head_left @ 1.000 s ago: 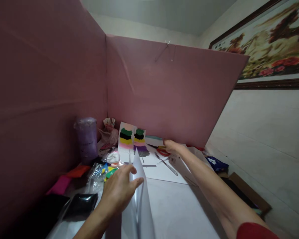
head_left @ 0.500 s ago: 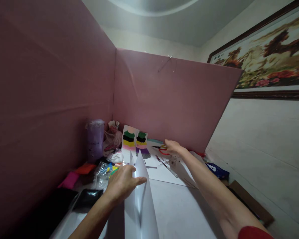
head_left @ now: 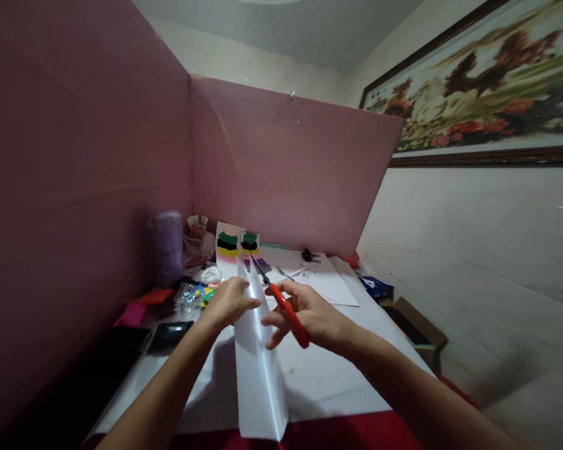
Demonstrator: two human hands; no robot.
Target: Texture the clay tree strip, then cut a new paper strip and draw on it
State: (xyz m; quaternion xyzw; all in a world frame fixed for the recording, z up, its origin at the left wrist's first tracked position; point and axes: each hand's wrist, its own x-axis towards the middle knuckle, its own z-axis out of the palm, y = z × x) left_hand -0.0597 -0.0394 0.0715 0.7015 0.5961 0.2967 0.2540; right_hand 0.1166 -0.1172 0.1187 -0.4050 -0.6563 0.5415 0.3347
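My left hand [head_left: 232, 301] grips a long white sheet [head_left: 258, 375], folded or curled lengthwise, near its far end. The sheet hangs toward me over the table's near edge. My right hand [head_left: 304, 312] holds red-handled scissors [head_left: 287, 312], with fingers around the handles. Their dark blades point away and to the left, close to the sheet's far tip. Whether the blades touch the sheet I cannot tell.
Painted colour cards [head_left: 228, 245] lean at the back beside a purple cylinder [head_left: 167, 250]. A black packet [head_left: 170, 337] and small plastic bags [head_left: 187, 300] lie left. Flat papers [head_left: 335, 284] and a small dark object [head_left: 308, 255] lie back right. Pink panels [head_left: 281, 169] stand behind.
My right hand has come back from the rear of the table to beside the sheet, now with the scissors in it. The view has shifted, and the sheet's near end now shows.
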